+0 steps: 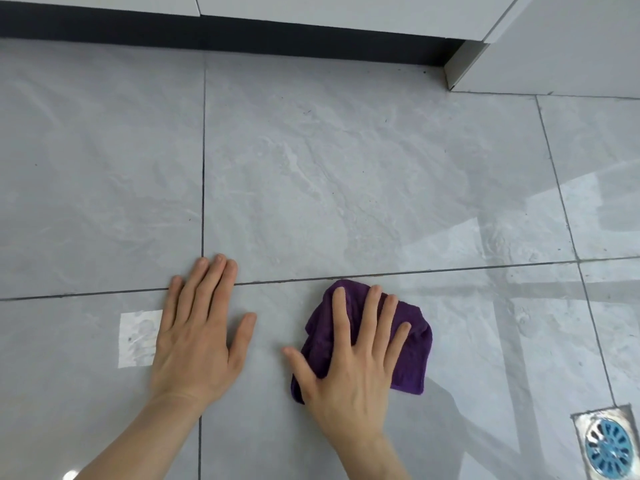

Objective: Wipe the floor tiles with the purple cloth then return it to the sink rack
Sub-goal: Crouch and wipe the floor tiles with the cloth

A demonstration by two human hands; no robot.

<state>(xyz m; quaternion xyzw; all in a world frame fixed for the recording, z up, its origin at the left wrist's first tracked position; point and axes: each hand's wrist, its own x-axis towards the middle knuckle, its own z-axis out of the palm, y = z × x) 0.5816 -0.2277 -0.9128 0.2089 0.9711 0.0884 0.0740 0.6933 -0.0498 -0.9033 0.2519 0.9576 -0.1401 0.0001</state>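
Observation:
The crumpled purple cloth (410,351) lies on the glossy grey floor tiles (346,174), just below a horizontal grout line. My right hand (353,362) presses flat on top of the cloth with fingers spread, covering its left half. To its left, my left hand (201,327) rests palm down on bare tile, fingers together and reaching across the grout line, holding nothing. The sink rack is not in view.
A dark kickboard (242,36) under white cabinets runs along the top. A white cabinet corner (554,46) juts out at upper right. A square metal floor drain with a blue strainer (609,445) sits at lower right. Bright window reflections lie on the right tiles.

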